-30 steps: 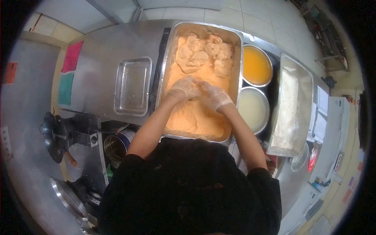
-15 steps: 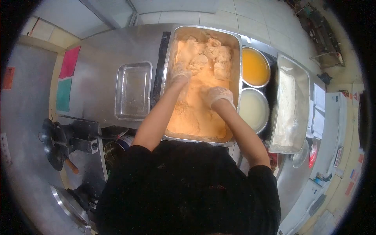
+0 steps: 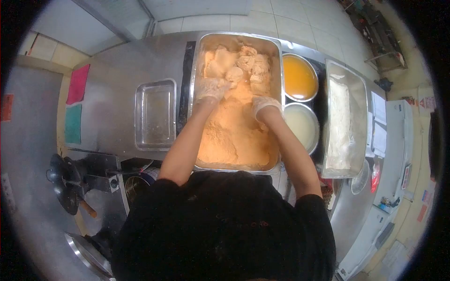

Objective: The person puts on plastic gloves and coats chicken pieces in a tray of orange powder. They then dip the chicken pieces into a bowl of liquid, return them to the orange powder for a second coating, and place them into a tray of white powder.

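Note:
A deep metal tray (image 3: pixel 279 61) holds loose orange breading powder (image 3: pixel 234 136). Several lumpy powder-coated pieces (image 3: pixel 253 63) are gathered at its far end; what they are under the coating I cannot make out. My left hand (image 3: pixel 211 89), in a clear plastic glove dusted with powder, is at the tray's left side. Its fingers stretch inward beside the nearest coated piece (image 3: pixel 234 74). Against the right side, my gloved right hand (image 3: pixel 266 107) is low at the powder, just below the coated pieces. Its fingers are mostly hidden by the back of the hand.
Right of the tray stand a round pan of yellow-orange liquid (image 3: pixel 300 77) and one of pale liquid (image 3: pixel 301 127). Beyond them is a long metal tray of white powder (image 3: pixel 338 126). A shallow metal tray (image 3: pixel 155 114) sits on the steel counter (image 3: pixel 117 93) at left.
My right hand has shifted slightly up and is now closer to the tray's right wall. The left hand's fingers point more toward the middle. The whole view has moved a little left.

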